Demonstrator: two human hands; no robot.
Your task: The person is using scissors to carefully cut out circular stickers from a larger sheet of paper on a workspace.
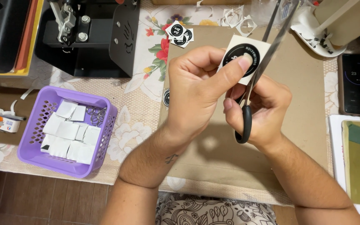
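Covering floral tablecloth (136,125), brown cardboard sheet (305,104)

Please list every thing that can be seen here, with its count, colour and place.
paper square with black round print: one, white, held at centre top
scissors: one pair, black handles, at the square's right edge
cut round prints: about three, black and white, on the cardboard's top left
cardboard sheet: one, brown, under the hands
basket: one, purple, left, holding white paper squares
press machine: one, black, top left
phone: one, black, right
left hand: holds the square
right hand: holds the scissors
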